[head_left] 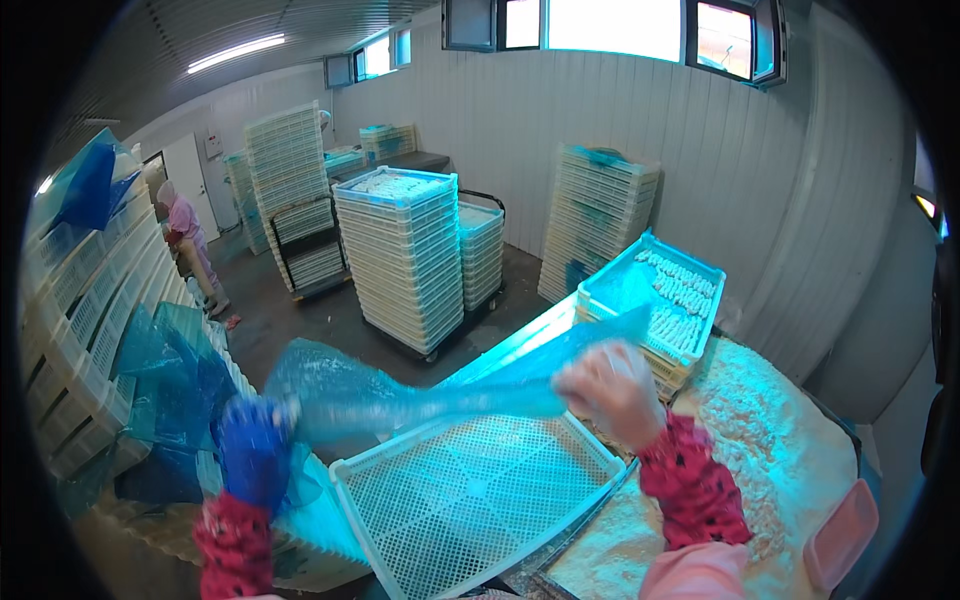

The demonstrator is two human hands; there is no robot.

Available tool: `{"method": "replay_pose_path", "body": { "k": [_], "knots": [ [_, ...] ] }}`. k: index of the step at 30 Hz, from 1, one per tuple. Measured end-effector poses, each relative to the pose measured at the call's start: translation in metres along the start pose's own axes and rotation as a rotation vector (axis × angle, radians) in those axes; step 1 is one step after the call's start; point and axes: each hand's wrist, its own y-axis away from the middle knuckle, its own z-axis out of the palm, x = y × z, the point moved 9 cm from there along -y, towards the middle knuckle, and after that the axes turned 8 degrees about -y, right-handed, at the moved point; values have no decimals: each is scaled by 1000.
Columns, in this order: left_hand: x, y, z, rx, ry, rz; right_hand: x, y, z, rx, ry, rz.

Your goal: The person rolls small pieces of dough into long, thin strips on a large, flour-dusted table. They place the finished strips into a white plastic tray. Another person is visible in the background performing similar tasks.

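Note:
Stretched between my two hands is a blue translucent plastic sheet [430, 400], held above a white mesh tray [470, 505]. My left hand [255, 450], in a blue glove, grips its left end with fingers closed. At the other end my right hand [612, 392], in a pale glove, is closed on the sheet and slightly blurred. The sheet sags and folds in the middle. Through its mesh the tray below shows no food lying in it.
Right of the tray, white flour [750, 430] covers a worktop, with a pink scoop-like container [842, 535] on it. A tray of white dough pieces [690, 290] tops a stack beyond. Tall crate stacks [400, 260] stand on trolleys; more crates [100, 310] rise at left. A person [182, 230] stands far left.

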Motion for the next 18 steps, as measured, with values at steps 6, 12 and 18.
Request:
{"method": "replay_pose_path", "body": {
  "k": [6,12,18],
  "knots": [
    [89,122,107,-333,353,48,22,115,101,-274,-180,172],
    [182,203,183,-600,426,129,66,232,213,-454,-298,487],
    [238,263,172,-715,584,222,47,319,255,-676,-170,499]
  ]
}}
